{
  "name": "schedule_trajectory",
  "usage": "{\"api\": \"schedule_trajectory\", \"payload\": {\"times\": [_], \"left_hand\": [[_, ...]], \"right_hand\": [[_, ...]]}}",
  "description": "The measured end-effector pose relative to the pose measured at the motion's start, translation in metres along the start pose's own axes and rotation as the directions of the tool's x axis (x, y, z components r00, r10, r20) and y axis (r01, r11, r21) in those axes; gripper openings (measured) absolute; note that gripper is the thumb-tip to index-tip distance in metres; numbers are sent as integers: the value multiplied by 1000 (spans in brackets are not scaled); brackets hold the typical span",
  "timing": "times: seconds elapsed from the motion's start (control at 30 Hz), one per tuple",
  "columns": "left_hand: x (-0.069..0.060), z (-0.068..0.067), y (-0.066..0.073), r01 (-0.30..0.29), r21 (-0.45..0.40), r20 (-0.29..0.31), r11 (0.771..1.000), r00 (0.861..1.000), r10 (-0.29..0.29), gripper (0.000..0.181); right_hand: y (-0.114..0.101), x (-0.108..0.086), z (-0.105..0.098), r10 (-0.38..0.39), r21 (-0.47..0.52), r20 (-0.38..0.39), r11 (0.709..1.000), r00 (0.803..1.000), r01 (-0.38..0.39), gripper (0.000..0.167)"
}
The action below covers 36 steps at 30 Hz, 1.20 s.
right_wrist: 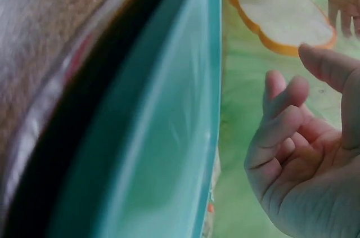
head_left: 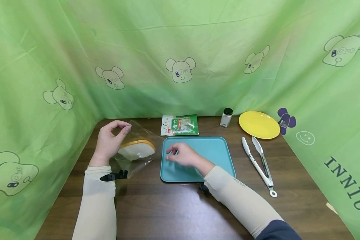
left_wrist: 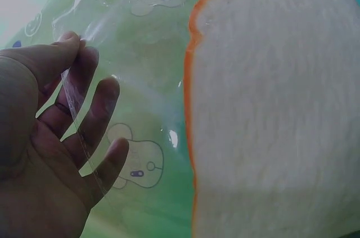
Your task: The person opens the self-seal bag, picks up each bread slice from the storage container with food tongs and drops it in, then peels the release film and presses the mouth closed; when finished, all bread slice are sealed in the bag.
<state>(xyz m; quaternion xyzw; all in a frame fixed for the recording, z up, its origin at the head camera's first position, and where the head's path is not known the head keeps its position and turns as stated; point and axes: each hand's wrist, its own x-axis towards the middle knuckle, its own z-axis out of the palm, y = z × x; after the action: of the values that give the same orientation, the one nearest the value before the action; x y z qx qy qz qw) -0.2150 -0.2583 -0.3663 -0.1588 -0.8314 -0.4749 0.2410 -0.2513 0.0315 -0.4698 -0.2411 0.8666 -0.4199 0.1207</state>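
Note:
A slice of bread [head_left: 138, 150] with an orange crust sits inside a clear plastic bag [head_left: 141, 128], raised over the left part of the table. My left hand [head_left: 109, 140] pinches the bag's edge between thumb and index finger; in the left wrist view the other fingers spread behind the film. Over the teal tray [head_left: 204, 146] hovers my right hand [head_left: 183, 155], fingers loosely bent. The right wrist view shows a gap between its thumb [right_wrist: 326, 66] and fingers, with nothing held there. The bread's lower part runs out of the left wrist view.
Behind the tray lies a green and white food packet [head_left: 180, 125]. A black-capped jar [head_left: 226, 117] stands right of it, near a yellow plate [head_left: 259, 125]. White-handled tongs [head_left: 259, 163] lie right of the tray. Green printed curtains [head_left: 150, 93] border the table's back and sides.

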Motion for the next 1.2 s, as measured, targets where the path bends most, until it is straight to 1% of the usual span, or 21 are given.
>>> {"api": "schedule_trajectory", "payload": {"times": [0.1, 0.23, 0.33, 0.43, 0.53, 0.63, 0.77, 0.87, 0.93, 1.03, 1.13, 1.2], "left_hand": [[0, -1, 3, -6, -6, -7, 1000, 1000, 6, 10], [0, -2, 7, -20, -27, -18, 999, 1000, 19, 8], [0, -2, 8, -33, -38, -27, 999, 999, 32, 8], [0, -4, 13, -43, -49, -42, 998, 998, 41, 8], [-1, -6, 19, -55, -59, -55, 997, 997, 52, 8], [-1, -6, 22, -67, -69, -64, 995, 996, 63, 8], [0, -6, 9, -83, -79, -76, 993, 994, 77, 8], [0, -6, 0, -110, -89, -87, 990, 991, 102, 9], [-1, -7, 3, -130, -100, -96, 986, 988, 120, 10], [-3, -8, 13, -152, -120, -109, 981, 984, 139, 11], [-4, -10, 26, -180, -157, -128, 971, 979, 161, 13], [-6, -10, 38, -203, -204, -143, 958, 974, 176, 12]], "right_hand": [[-1, 2, 1, 3, 50, -63, 999, 998, 0, 21], [-2, 5, 0, -7, 115, -147, 993, 989, 24, 12], [-4, 5, -2, -18, 165, -190, 985, 982, 50, 7], [-6, 2, -6, -24, 213, -220, 975, 975, 72, 5], [-9, -3, -13, -38, 220, -240, 971, 970, 93, 5], [-13, -8, -21, -53, 199, -255, 974, 966, 105, 6], [-17, -15, -34, -80, 183, -265, 974, 961, 132, 7], [-20, -20, -42, -113, 170, -278, 972, 954, 165, 7], [-23, -24, -47, -136, 166, -290, 968, 947, 190, 8], [-29, -31, -55, -162, 168, -308, 961, 938, 221, 10], [-36, -40, -64, -186, 167, -328, 954, 926, 251, 9], [-41, -47, -69, -205, 157, -342, 950, 917, 271, 7]]}}
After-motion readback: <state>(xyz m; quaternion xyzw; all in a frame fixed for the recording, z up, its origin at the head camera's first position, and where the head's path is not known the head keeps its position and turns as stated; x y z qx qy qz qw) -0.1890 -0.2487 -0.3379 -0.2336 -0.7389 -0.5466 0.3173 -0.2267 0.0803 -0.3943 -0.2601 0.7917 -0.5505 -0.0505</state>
